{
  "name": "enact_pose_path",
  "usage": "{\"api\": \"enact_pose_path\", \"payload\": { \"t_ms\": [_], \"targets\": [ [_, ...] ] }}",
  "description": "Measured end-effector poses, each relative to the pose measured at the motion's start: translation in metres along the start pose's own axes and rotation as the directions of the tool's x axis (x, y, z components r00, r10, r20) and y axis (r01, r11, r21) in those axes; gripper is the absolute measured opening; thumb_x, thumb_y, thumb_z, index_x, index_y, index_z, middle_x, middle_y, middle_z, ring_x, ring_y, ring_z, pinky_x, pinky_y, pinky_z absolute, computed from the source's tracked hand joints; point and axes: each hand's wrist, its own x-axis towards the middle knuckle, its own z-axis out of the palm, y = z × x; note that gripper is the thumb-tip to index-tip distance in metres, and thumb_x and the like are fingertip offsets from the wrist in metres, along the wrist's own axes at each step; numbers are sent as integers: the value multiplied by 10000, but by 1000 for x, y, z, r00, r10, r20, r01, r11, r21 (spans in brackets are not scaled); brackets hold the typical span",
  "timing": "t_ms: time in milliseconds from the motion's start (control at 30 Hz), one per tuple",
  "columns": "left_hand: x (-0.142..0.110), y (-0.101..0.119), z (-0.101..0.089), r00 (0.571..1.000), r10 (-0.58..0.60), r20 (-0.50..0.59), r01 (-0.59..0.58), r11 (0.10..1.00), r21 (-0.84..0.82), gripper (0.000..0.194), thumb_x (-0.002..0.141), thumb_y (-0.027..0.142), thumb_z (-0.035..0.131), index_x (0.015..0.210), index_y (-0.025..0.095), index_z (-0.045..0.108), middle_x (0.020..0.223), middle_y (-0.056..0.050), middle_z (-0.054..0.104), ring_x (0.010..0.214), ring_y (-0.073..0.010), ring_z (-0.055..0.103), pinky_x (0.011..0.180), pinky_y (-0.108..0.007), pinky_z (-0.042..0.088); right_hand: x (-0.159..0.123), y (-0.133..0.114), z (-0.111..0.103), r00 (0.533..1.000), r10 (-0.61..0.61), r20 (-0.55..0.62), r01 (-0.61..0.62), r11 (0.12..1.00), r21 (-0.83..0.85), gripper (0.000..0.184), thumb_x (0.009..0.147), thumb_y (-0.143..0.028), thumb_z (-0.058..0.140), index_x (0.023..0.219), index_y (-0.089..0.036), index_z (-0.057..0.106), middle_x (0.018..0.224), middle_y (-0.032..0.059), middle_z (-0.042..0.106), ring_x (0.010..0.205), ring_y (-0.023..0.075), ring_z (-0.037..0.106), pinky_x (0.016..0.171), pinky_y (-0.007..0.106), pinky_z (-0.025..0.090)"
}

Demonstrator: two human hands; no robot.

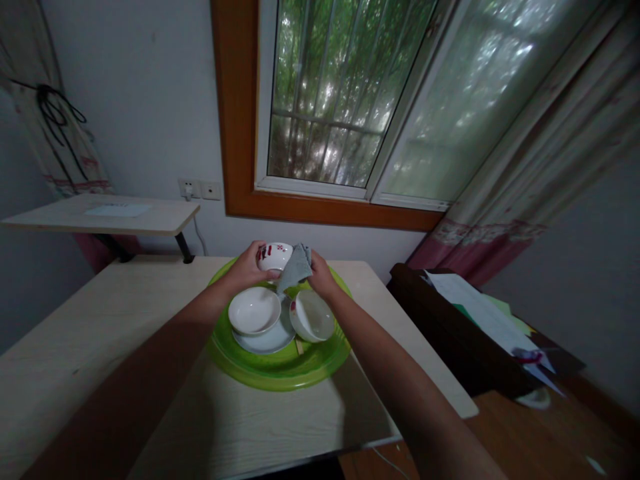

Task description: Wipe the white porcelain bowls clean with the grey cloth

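Forearms [390, 353] extend, left hand [250, 268] holding bowl [275, 256], right hand [321, 273] cloth [297, 265].

1. The cloth [296, 268] hides one side of the patterned bowl [275, 255] and some fingers of the right hand [321, 275].
2. The plate [273, 342] is partly covered by the plain bowl [255, 311].
3. Marks on the paper [119, 210] are unreadable (too small).
4. Foliage [325, 80] outside is blurred.
5. The picture's edges crop both curtains [530, 133] and the counter [115, 307].

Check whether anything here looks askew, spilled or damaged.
The flowered bowl on the right of the green tray looks askew: it tips sideways, while the white bowl sits nearly level, off-centre on a plate. No spill or break shows.
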Motion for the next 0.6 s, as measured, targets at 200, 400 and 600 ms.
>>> {"api": "enact_pose_path", "payload": {
  "t_ms": [200,400,600],
  "targets": [
    [2,3,2,994,93,-50,-84,984,156,756,624,375,822,1256,176,460,1170,-102,609,1063,-268,617,941,-415,506,-1,-12,-1,998,-46,53,51,995,-85,466,826,-399,706,1229,-196,589,1118,82,624,1027,244,601,922,385,489],
    [3,4,9,961,276,-2,-263,917,299,589,713,294,734,1233,177,482,1172,-117,579,1112,-280,587,976,-426,499,-3,-16,1,999,-14,47,22,985,-172,444,841,-401,694,1213,-188,580,1106,89,634,999,245,608,900,378,491],
    [3,5,9,946,325,-15,-300,890,345,616,699,285,748,1240,171,477,1161,-112,576,1109,-281,578,983,-435,497,-1,-12,-3,996,-84,32,87,992,-94,327,944,-286,484,1239,-205,600,1180,106,650,1113,250,599,1000,409,467]
  ]
}}
